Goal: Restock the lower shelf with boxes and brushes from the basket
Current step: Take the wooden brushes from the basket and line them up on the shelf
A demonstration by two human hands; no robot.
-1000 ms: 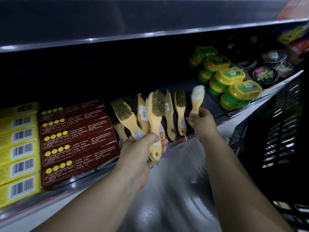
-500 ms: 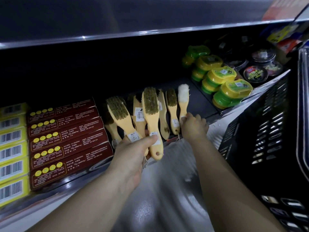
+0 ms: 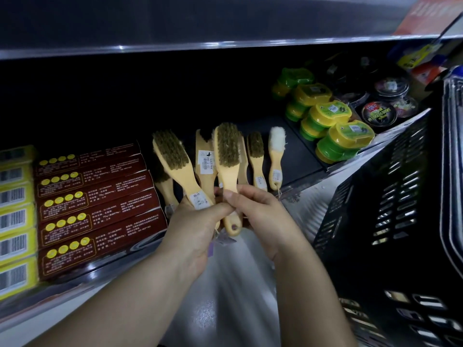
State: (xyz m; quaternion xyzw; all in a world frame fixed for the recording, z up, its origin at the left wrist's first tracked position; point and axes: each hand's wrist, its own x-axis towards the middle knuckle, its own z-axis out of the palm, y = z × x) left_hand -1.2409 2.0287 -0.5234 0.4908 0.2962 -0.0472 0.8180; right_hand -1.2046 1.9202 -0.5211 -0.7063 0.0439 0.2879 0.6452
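Your left hand (image 3: 198, 229) is gripping two wooden brushes (image 3: 175, 166); your right hand (image 3: 260, 211) is pinching the middle brush (image 3: 228, 159) handle. Their sticker print is too small to read.

Upper shelf (image 3: 200, 18): dark board, 12 o'clock, pale metal front edge catching light.
Shelf recess (image 3: 125, 96): black, unlit, back wall not discernible.
Floor (image 3: 225, 284): grey, glossy, 6 o'clock, streaked with reflections.
Light: dim overall.

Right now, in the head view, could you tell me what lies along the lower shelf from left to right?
Yellow boxes → dark red boxes → white-bristled brush → yellow-and-green containers → round black tins.
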